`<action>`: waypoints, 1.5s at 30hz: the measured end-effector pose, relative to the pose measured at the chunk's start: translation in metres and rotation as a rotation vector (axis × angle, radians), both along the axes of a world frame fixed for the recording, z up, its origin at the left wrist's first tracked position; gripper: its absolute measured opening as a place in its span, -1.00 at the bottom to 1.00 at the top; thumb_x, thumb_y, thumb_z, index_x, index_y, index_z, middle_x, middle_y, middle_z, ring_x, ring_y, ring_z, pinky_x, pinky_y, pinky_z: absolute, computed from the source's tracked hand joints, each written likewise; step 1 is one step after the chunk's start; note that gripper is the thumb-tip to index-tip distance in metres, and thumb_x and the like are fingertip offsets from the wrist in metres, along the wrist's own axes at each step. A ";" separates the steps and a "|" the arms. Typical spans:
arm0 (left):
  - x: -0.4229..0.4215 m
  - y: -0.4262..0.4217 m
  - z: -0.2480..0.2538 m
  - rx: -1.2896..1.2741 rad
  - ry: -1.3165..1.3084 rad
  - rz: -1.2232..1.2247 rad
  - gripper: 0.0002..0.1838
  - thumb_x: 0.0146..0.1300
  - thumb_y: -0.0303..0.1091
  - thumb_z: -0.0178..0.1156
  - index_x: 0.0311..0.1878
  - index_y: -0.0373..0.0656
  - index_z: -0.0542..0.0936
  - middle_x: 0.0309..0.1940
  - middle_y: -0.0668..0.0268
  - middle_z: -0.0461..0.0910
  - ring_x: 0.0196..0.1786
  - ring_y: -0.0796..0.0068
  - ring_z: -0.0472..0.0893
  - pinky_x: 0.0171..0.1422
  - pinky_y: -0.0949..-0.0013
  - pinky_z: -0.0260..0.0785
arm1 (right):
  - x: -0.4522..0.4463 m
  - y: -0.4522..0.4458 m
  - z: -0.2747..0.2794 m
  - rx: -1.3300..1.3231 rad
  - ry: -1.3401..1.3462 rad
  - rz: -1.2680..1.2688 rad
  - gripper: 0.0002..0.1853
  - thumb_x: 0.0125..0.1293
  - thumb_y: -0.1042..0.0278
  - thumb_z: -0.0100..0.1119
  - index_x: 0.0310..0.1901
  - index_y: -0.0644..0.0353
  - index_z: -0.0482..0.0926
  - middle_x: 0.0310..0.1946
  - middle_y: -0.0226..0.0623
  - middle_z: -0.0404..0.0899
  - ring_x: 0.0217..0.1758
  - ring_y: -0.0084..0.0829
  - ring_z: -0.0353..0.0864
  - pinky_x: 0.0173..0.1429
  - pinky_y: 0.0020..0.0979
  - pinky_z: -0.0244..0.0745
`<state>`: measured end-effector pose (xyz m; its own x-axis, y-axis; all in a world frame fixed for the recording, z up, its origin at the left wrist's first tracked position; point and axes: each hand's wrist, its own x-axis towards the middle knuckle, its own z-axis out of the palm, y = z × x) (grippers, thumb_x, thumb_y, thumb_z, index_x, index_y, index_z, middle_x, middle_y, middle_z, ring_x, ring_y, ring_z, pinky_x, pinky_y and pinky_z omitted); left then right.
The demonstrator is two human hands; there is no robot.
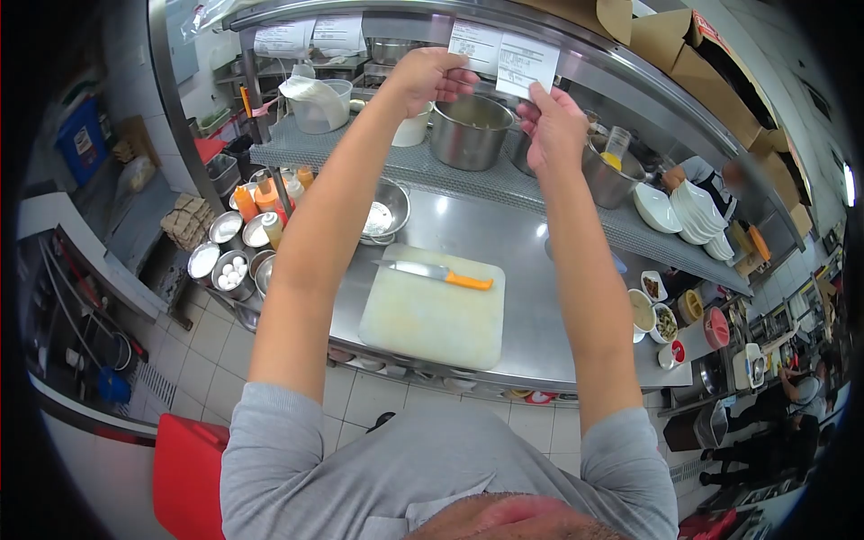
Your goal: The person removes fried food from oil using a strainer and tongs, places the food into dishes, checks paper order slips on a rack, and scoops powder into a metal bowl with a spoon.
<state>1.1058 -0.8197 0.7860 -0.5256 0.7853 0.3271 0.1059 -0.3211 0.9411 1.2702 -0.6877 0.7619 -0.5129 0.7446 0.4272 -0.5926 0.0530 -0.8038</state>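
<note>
Both arms reach up to the rail (396,16) above the shelf. My left hand (432,76) pinches the lower edge of a printed order ticket (474,43), its other fingers curled. Beside it, my right hand (555,126) has thumb and finger closed on the lower corner of a second order ticket (527,65). Both slips hang side by side, their tops at the rail. Below my arms lies a white cutting board (432,319) on the steel counter (531,333). A knife (436,273) with an orange handle rests flat on the board.
Steel pots (470,135) and stacked white bowls (697,214) stand on the perforated shelf (387,155). Sauce bottles (245,203) and a container of eggs (232,274) are at left. Small food bowls (664,324) line the right. Other people (774,441) stand at far right.
</note>
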 end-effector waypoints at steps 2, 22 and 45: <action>-0.005 0.001 -0.002 -0.003 0.016 -0.016 -0.81 0.43 -0.22 0.16 -0.07 -0.13 0.55 -0.22 0.29 0.70 -0.19 0.47 0.68 -0.07 0.38 0.52 | -0.010 0.000 0.010 0.016 -0.017 -0.032 -0.82 0.34 0.39 0.30 -0.10 0.25 0.57 -0.35 -0.40 0.64 -0.46 -0.59 0.58 -0.46 -0.59 0.36; -0.074 -0.078 -0.075 0.197 -0.158 0.042 -0.52 0.36 -0.11 0.28 0.20 -0.21 0.51 0.04 0.15 0.66 -0.04 0.38 0.68 -0.05 0.37 0.50 | 0.047 -0.013 -0.118 0.207 -0.442 0.076 -0.77 0.32 0.32 0.32 -0.09 0.27 0.63 -0.28 -0.31 0.73 -0.33 -0.63 0.62 -0.29 -0.57 0.43; -0.227 -0.209 -0.017 0.208 -0.075 0.438 -0.69 0.29 -0.10 0.34 -0.06 -0.07 0.60 -0.22 0.39 0.67 -0.11 0.49 0.62 0.00 0.35 0.38 | -0.159 -0.139 0.007 0.356 -0.246 0.013 -0.53 0.30 0.12 0.36 0.00 0.43 0.62 -0.29 -0.24 0.67 -0.30 -0.52 0.61 -0.30 -0.46 0.56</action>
<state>0.8793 -1.0286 0.7694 -0.8200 0.4073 0.4022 0.2076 -0.4432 0.8720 1.1111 -0.8264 0.7688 -0.6401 0.5652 0.5204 -0.3882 0.3466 -0.8539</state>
